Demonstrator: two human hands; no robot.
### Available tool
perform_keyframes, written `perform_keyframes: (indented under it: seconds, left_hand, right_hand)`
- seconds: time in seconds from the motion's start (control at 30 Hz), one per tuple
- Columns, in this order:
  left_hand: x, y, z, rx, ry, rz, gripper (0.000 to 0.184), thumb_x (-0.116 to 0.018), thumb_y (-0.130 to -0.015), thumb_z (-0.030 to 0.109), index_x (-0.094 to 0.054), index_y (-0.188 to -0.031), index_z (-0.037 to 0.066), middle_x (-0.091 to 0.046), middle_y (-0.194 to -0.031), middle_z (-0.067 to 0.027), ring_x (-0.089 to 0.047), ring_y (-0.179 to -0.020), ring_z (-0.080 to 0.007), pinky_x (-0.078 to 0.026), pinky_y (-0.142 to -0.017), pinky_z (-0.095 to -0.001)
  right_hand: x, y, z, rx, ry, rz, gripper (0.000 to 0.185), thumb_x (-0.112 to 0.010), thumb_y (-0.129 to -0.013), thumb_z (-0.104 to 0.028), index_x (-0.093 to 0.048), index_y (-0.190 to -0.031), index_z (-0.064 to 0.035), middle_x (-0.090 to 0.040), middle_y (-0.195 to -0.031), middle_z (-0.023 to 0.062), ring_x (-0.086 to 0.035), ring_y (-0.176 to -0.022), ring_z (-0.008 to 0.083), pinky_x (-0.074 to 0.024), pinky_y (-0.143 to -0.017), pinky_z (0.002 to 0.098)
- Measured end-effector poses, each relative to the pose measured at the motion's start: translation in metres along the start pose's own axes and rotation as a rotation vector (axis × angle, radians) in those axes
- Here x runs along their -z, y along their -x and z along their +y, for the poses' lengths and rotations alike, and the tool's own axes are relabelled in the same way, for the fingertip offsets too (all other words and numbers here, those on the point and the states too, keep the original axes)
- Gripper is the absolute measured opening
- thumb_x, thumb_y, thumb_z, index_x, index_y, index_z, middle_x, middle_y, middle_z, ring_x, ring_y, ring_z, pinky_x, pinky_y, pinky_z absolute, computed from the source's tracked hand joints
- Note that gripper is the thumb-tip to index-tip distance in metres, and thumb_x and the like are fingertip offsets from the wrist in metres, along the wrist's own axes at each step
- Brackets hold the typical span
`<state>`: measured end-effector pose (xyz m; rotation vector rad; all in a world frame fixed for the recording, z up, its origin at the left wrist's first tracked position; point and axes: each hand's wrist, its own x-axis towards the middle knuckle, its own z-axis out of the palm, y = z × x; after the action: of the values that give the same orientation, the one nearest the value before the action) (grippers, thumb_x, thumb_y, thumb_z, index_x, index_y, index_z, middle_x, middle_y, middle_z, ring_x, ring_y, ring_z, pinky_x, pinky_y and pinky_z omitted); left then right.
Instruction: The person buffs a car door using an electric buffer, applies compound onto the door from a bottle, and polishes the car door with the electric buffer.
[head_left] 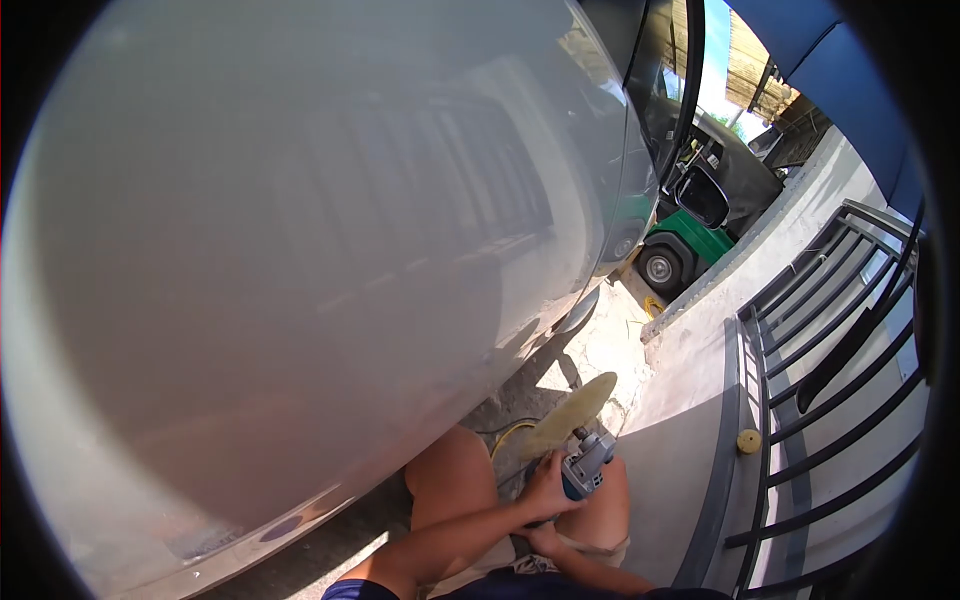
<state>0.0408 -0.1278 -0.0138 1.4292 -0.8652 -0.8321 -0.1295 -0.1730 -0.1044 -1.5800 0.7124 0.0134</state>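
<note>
I hold a grey and dark teal power polisher (588, 466) with a round yellowish pad (580, 412), low over my bare thighs. My left hand (545, 488) is wrapped round the body just behind its metal head. Lower down, my right hand (545, 540) is closed round the rear part of the tool, much of which my hands and arms hide. The pad is tilted and stands apart from the silver-grey car panel (330, 250) that fills the left of the view.
A yellow cable (512, 440) curves on the ground beside my knee. To the right are a wall with a dark metal grille (830, 390) and a small round yellow object (748, 440) at its edge. A green three-wheeler (690, 235) stands farther off, near another yellow coil (653, 307).
</note>
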Motion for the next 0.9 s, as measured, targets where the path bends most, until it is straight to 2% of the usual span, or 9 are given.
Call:
perform_keyframes:
  seconds: [0.1,0.17,0.27,0.4,0.53,0.6,0.8,0.83,0.9]
  left_hand:
    - [-0.004,-0.002,-0.007,-0.084,-0.07,0.062,0.118,-0.102,-0.068,0.043,-0.034,-0.158,0.007,-0.066,-0.14,-0.0303,-0.07,-0.126,-0.048,-0.056,-0.107,-0.0503]
    - [-0.006,-0.003,-0.007,-0.031,-0.054,0.046,0.118,-0.102,-0.068,0.043,-0.034,-0.158,0.007,-0.066,-0.141,-0.0299,-0.069,-0.127,-0.0479,-0.055,-0.109,-0.05]
    - [-0.003,-0.004,-0.001,0.019,-0.049,0.021,0.118,-0.102,-0.069,0.043,-0.033,-0.158,0.006,-0.065,-0.143,-0.0304,-0.069,-0.128,-0.048,-0.055,-0.109,-0.0501]
    - [-0.009,-0.008,-0.008,-0.047,-0.051,0.078,0.121,-0.102,-0.07,0.04,-0.027,-0.16,0.007,-0.064,-0.14,-0.0338,-0.07,-0.122,-0.052,-0.057,-0.104,-0.0534]
    - [-0.005,-0.009,0.001,0.041,-0.029,0.048,0.119,-0.102,-0.07,0.038,-0.029,-0.16,0.008,-0.066,-0.136,-0.0337,-0.071,-0.119,-0.0515,-0.058,-0.102,-0.0525]
    - [-0.005,-0.009,0.004,0.053,-0.028,0.077,0.117,-0.103,-0.069,0.041,-0.033,-0.155,0.007,-0.068,-0.134,-0.0325,-0.071,-0.122,-0.0494,-0.057,-0.104,-0.0518]
    - [-0.01,-0.021,-0.004,0.161,-0.1,0.197,0.115,-0.105,-0.064,0.044,-0.038,-0.149,0.007,-0.069,-0.13,-0.0306,-0.072,-0.121,-0.0477,-0.057,-0.104,-0.0522]
    - [-0.011,-0.024,-0.007,0.153,-0.106,0.239,0.115,-0.105,-0.063,0.044,-0.038,-0.149,0.007,-0.069,-0.13,-0.0298,-0.072,-0.121,-0.0473,-0.057,-0.104,-0.0522]
    - [-0.012,-0.028,-0.013,0.189,-0.079,0.288,0.114,-0.106,-0.062,0.042,-0.039,-0.147,0.007,-0.069,-0.128,-0.0272,-0.071,-0.12,-0.0449,-0.057,-0.103,-0.0516]
  right_hand:
    - [0.002,-0.001,-0.003,-0.02,0.001,-0.014,0.072,-0.089,-0.087,-0.004,-0.055,-0.149,0.003,-0.067,-0.141,0.0137,-0.067,-0.129,0.0283,-0.0595,-0.105,0.0446]
    - [0.005,0.001,-0.006,-0.056,-0.014,-0.029,0.07,-0.089,-0.087,-0.003,-0.055,-0.149,0.0029,-0.068,-0.14,0.0146,-0.068,-0.128,0.0285,-0.0601,-0.104,0.0451]
    - [0.004,0.004,-0.014,-0.115,-0.038,0.027,0.066,-0.089,-0.088,-0.009,-0.061,-0.145,0.0079,-0.069,-0.145,0.0171,-0.063,-0.137,0.0295,-0.05,-0.116,0.0446]
    - [0.005,0.004,-0.027,-0.121,-0.028,-0.003,0.062,-0.086,-0.09,-0.008,-0.06,-0.145,0.0078,-0.069,-0.145,0.0175,-0.063,-0.136,0.0299,-0.0498,-0.115,0.0442]
    - [0.008,0.004,-0.032,-0.076,-0.004,0.013,0.061,-0.086,-0.091,-0.008,-0.061,-0.145,0.007,-0.069,-0.145,0.017,-0.064,-0.136,0.0295,-0.0499,-0.114,0.044]
    - [0.01,0.002,-0.027,-0.062,0.024,0.023,0.061,-0.086,-0.09,-0.007,-0.061,-0.145,0.0067,-0.069,-0.145,0.0164,-0.063,-0.136,0.0284,-0.0499,-0.114,0.0439]
    - [0.008,-0.008,-0.015,-0.053,-0.232,0.112,0.076,-0.091,-0.08,0.001,-0.056,-0.148,0.0024,-0.069,-0.141,0.0121,-0.066,-0.131,0.0283,-0.0526,-0.111,0.0443]
    - [0.01,-0.012,-0.013,-0.056,-0.257,0.121,0.085,-0.092,-0.075,0.005,-0.053,-0.15,0.0003,-0.068,-0.141,0.0098,-0.066,-0.129,0.0283,-0.0537,-0.11,0.044]
    - [0.013,-0.018,-0.014,-0.083,-0.285,0.089,0.084,-0.091,-0.074,0.006,-0.054,-0.149,-0.0008,-0.069,-0.139,0.0089,-0.067,-0.129,0.0262,-0.0536,-0.11,0.0417]
